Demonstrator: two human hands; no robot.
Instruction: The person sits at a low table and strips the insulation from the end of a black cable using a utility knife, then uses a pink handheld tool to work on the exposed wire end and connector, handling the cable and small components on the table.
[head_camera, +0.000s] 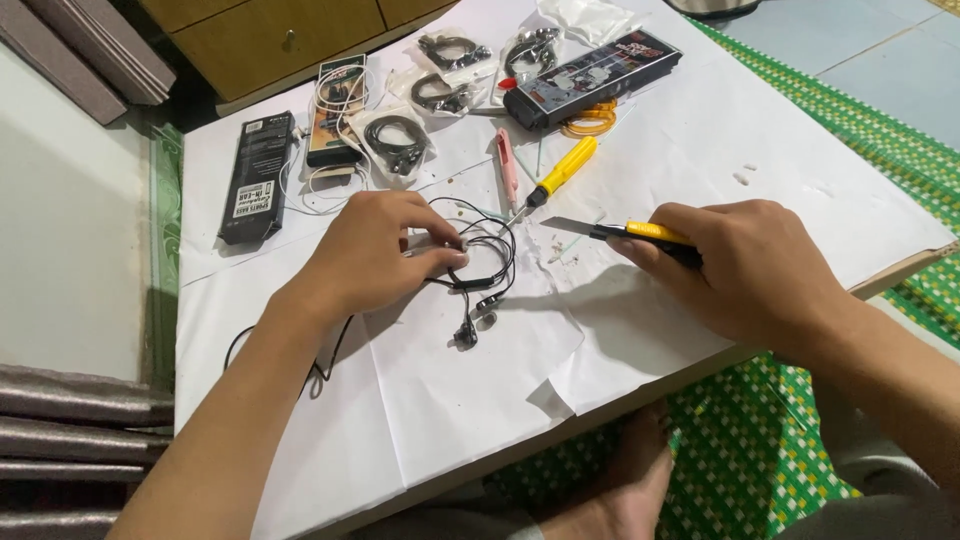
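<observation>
My left hand (375, 250) pinches a coiled black earphone cable (480, 262) against the white paper sheet (450, 400). The cable's two earbuds (470, 325) dangle just below the coil. My right hand (745, 265) grips a yellow and black utility knife (630, 233), its blade pointing left toward the cable and lying low over the paper. A yellow-handled screwdriver (560, 170) lies just beyond the knife tip, beside a pink pen-shaped tool (507, 165).
Several bagged earphones (398, 138) and two black boxes, one long (590, 75) and one narrow (255, 175), lie at the far side. Orange rubber bands (590, 118) sit by the long box. A wooden cabinet (290, 35) stands behind; a green patterned mat (790, 450) covers the floor.
</observation>
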